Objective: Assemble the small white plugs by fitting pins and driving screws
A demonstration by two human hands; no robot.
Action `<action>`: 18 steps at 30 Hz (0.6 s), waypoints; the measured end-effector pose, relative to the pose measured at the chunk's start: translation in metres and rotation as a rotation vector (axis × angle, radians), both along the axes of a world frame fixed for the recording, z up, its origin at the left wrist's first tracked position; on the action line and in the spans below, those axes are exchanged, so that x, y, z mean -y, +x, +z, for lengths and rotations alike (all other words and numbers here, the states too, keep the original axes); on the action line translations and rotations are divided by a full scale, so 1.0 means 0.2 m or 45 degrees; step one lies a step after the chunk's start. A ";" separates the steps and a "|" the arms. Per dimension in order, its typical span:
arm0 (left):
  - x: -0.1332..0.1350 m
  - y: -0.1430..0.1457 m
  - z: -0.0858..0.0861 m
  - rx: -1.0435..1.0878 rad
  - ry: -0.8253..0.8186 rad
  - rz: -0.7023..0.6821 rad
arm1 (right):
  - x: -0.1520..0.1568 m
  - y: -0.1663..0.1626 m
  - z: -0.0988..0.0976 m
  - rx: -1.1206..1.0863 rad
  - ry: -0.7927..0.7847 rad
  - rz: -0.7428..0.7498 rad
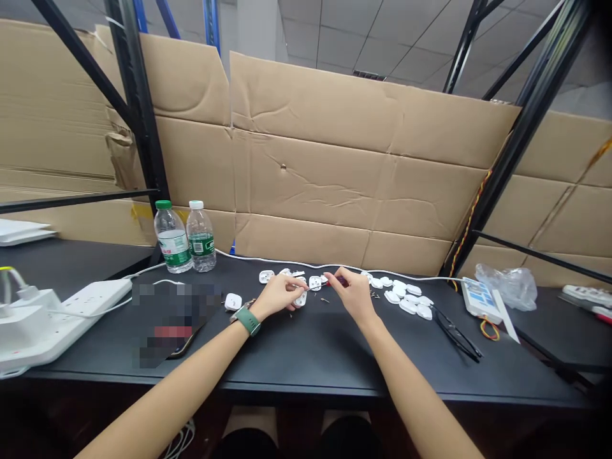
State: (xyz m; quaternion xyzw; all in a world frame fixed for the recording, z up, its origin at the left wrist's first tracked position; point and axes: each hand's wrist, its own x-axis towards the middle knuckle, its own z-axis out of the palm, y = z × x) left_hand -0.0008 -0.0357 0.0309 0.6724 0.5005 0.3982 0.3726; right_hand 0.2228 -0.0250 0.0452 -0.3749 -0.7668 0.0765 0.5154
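My right hand (352, 294) is closed around a small screwdriver with a dark red handle (342, 280), its thin shaft pointing left. Facing it, my left hand (280, 294) has thumb and forefinger pinched together at the shaft's tip; whatever lies between them is too small to make out. A green-strapped watch (247, 320) is on the left wrist. Beneath and around the left fingers lie several white plastic pieces, partly covered, including a rounded one (300, 299). Another white piece (314, 283) sits between the hands. Small loose screws (325, 300) are scattered by the right hand.
To the right are a group of white covers (408, 299), black tweezers (456, 335), a white boxed device (480, 299) and a plastic bag (509, 287). Leftward stand two water bottles (201, 237), a blurred dark object (174, 319) and a power strip (90, 312). Cardboard (310, 172) walls the back.
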 end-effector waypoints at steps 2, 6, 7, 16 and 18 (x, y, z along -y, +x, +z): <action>0.00 0.00 0.00 -0.023 0.020 0.001 | 0.00 0.00 0.00 0.128 0.078 -0.076; -0.02 -0.02 0.00 0.029 0.064 0.112 | 0.03 0.00 0.01 0.343 0.124 -0.110; -0.02 -0.02 0.01 0.047 0.084 0.147 | 0.03 0.00 0.01 0.355 0.122 -0.072; 0.01 -0.04 0.05 -0.044 0.263 0.182 | 0.04 -0.01 0.01 0.345 0.111 0.106; 0.02 -0.04 0.05 -0.089 0.301 0.173 | 0.03 -0.01 0.00 0.340 0.054 0.041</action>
